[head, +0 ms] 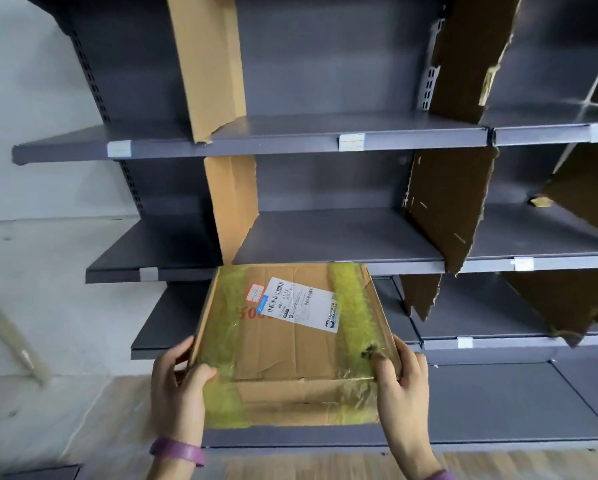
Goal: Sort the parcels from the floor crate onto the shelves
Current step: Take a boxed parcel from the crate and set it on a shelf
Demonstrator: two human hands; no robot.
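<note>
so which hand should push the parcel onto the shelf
Right, probably. The right hand and left hand each hold a near corner of the parcel, but the right lines up with the open shelf bay, while the left sits in line with the divider and might meet it.

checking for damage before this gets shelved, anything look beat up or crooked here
Yes. The parcel is creased across its top, and its yellow tape is torn near the right hand. The cardboard dividers on the shelves have ragged, torn edges, and the far-right ones lean askew.
</note>
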